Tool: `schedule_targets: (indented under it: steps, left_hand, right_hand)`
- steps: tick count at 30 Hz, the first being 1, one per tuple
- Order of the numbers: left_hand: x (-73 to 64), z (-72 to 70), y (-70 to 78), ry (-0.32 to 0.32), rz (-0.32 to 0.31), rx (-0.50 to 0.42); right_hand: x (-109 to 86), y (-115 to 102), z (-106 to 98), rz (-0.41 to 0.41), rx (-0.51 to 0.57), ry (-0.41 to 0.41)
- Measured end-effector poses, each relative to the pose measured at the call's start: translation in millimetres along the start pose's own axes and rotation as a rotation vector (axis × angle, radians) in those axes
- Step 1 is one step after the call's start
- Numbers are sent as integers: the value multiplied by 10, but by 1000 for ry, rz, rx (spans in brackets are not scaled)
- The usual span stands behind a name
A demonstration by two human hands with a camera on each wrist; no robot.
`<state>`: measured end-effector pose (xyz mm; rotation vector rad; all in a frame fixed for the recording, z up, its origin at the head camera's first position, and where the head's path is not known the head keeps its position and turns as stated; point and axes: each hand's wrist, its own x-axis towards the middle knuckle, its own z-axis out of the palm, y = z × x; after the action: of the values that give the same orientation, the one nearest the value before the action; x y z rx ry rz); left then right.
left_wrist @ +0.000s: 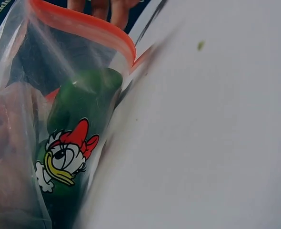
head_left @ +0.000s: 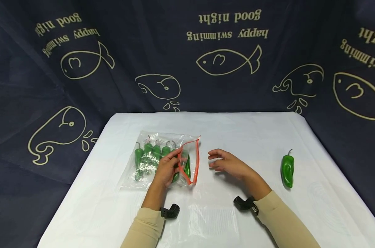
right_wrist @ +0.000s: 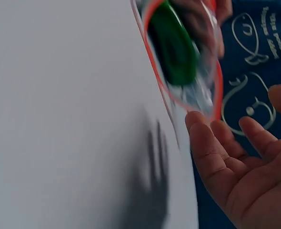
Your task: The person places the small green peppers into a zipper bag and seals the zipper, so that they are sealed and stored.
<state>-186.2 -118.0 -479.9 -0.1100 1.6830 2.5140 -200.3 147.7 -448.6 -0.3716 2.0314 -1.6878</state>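
Note:
A clear zip bag (head_left: 129, 176) with a red-orange edge round its mouth lies on the left half of the table, its mouth gaping to the right. Several green peppers (head_left: 156, 151) with thin stems are inside. One pepper (head_left: 187, 167) lies close to the mouth; the right wrist view shows this pepper (right_wrist: 174, 45) through the opening. My left hand (head_left: 166, 169) grips the bag near its upper mouth edge. To the right of the mouth, my right hand (head_left: 229, 163) hovers with fingers relaxed and apart, holding nothing. A cartoon duck print (left_wrist: 66, 157) shows on the plastic.
One more green pepper (head_left: 287, 170) lies alone on the right side of the white table (head_left: 243, 131). A flat clear plastic sheet (head_left: 213, 220) lies near the front, between the forearms. Dark blue cloth (head_left: 162, 41) with fish drawings hangs behind and beside the table.

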Motion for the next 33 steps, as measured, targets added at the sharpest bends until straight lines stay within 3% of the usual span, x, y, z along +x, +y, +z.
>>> schedule_targets:
  steps: [11, 23, 33]
  left_hand:
    - [-21, -15, -13, -8, -1, -29]
    - [-22, -3, -12, -1, -2, -40]
    - [-2, 1, -12, -21, 4, -21]
  right_hand:
    - [-588, 2, -737, -102, -241, 149]
    - [-1092, 68, -1356, -81, -442, 310]
    - [-1295, 145, -1650, 47, -624, 416]
